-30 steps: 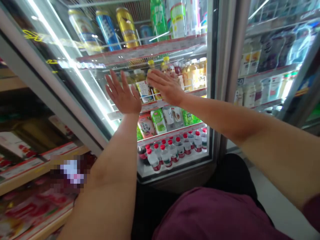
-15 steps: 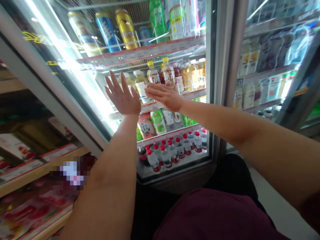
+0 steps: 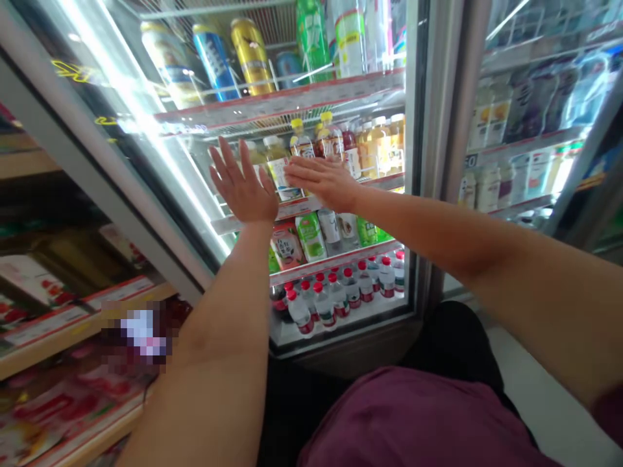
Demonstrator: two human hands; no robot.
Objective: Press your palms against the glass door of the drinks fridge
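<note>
Both my arms stretch forward toward a lit drinks fridge. My left hand point(image 3: 246, 185) is raised palm forward, its fingers spread, holding nothing. Just to its right, my right hand point(image 3: 325, 183) reaches across with fingers out nearly straight, also holding nothing. Whether either palm touches the fridge glass I cannot tell. Behind the hands stand tea bottles with yellow caps point(image 3: 302, 144) and bottles of amber drink point(image 3: 380, 148). Below them, a green carton point(image 3: 310, 237) and a pink carton point(image 3: 287, 246) line a lower shelf, above red-capped water bottles point(image 3: 324, 305).
Tall cans, one of them gold point(image 3: 252, 57), and a green bottle point(image 3: 313, 39) stand on the upper shelf. A metal door frame point(image 3: 445, 97) divides this fridge from another on the right. Wooden shelves point(image 3: 73, 334) with packaged goods run along the left.
The view has shifted slightly, so the fridge and hands sit a little farther right. Both hands keep nearly the same pose.
</note>
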